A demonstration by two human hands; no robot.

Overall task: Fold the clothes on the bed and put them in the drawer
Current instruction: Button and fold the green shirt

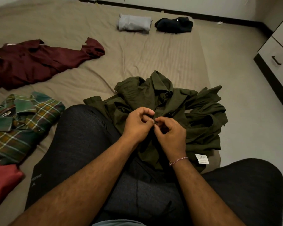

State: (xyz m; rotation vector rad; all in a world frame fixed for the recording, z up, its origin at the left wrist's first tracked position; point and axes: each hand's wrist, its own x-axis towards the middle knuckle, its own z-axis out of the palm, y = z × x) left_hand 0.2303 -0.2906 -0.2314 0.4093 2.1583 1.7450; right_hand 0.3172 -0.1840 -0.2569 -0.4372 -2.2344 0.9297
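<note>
Head view: the olive-green shirt [167, 101] lay crumpled on the near right part of the bed [137, 51], between the person's knees. The left hand [137, 123] and right hand [170, 131] touched at its front placket, each pinching the fabric with curled fingers. A maroon shirt [39, 62] lay far left, a plaid shirt [23, 124] near left. Folded grey [134, 23] and navy [174, 25] garments sat far. A drawer [274, 59] stood right.
</note>
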